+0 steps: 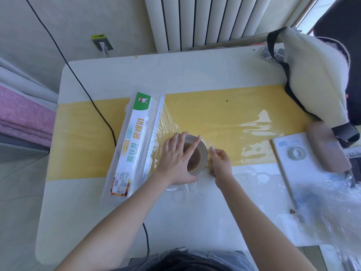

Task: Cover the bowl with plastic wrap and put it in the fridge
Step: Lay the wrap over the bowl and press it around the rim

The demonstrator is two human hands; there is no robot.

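Worktop: pale, with a yellow band running across its middle.
Left of middle: plastic wrap box, lying slantwise.
Middle: bowl of brown liquid, beside the box.
Right edge: booklet with a tape roll on it.
Far right corner: cream bag with black straps.
Across the left side: black cable.

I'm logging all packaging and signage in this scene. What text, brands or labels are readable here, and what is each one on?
"切割器" and "保鲜膜": large print on the plastic wrap box, beside the bowl.
Fine print and barcode panel at the box's near end: too small to read.
Yellow sticker above the wall socket: characters too blurred to read.
Blue logo and lettering on the white booklet at right: blurred, unreadable.
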